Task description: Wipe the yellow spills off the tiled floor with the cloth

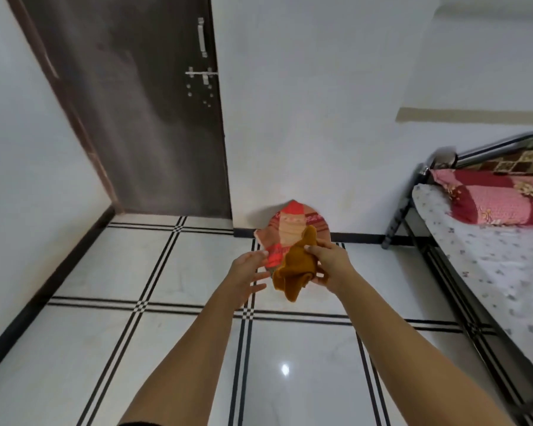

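Note:
I hold the cloth (291,250) up in front of me, above the white tiled floor (173,272). It is red and orange patterned, with a mustard-yellow part hanging crumpled at its lower right. My right hand (329,265) grips the cloth from the right, thumb on top of the yellow part. With its fingers spread, my left hand (248,272) sits at the cloth's left edge, and its thumb tip touches the red fabric. No yellow spill shows on the tiles in view.
A dark brown door (142,112) with a metal latch stands at the back left. A white wall runs behind the cloth. A metal-framed bed (486,272) with a flowered sheet and a red pillow (492,198) fills the right side.

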Motion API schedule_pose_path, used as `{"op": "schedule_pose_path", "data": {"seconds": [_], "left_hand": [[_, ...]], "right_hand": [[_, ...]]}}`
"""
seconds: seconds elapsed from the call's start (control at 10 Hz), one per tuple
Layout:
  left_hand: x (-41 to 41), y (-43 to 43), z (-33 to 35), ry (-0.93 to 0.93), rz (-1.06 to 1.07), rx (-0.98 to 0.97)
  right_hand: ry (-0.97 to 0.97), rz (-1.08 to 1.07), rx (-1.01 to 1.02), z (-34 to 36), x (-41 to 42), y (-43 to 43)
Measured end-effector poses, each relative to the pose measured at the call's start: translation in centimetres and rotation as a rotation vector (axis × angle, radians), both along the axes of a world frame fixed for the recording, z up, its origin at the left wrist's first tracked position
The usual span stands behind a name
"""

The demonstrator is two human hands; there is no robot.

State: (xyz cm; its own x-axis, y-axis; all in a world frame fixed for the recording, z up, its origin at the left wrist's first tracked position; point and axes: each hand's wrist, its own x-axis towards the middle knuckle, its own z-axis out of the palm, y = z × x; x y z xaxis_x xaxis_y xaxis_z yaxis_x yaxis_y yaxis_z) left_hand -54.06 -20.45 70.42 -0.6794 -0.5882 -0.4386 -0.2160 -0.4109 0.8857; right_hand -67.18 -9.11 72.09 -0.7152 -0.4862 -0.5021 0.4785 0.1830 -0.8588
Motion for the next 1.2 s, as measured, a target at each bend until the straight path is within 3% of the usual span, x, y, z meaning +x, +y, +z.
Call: {"op": "schedule_pose_path", "data": {"seconds": [0.2, 0.4, 0.7, 0.9, 1.0, 1.1, 1.2], "left_hand": [[-12.9, -7.4, -1.0, -0.052, -0.084, 0.027], [-28.2, -16.4, -6.9, -0.137, -0.094, 0.092], [-50.5, -30.3, -27.4, -0.351, 0.015, 0.277], [-55.7, -33.9, -41.8, -0.457, 0.149, 0.3], [-55.6, -32.9, -46.8, -0.542, 0.22, 0.276], [-54.3, -31.8, -47.9, -0.55, 0.222, 0.354], [-52.9, -31.3, -46.0, -0.457, 0.241, 0.446]], "right_hand": [[-0.04, -0.069, -0.034, -2.1, -11.9, -6.6], [-0.029, -0.076, 0.076, -9.4, -27.4, -16.3], [-0.196, -0.046, 0.24, -29.7, -48.9, -31.1], [-0.323, 0.015, 0.276, -44.9, -54.3, -34.3], [-0.445, 0.024, 0.414, -50.1, -54.2, -33.3], [-0.403, -0.029, 0.469, -52.1, -53.5, -32.0], [-0.271, -0.057, 0.53, -49.3, -52.4, -31.9]]}}
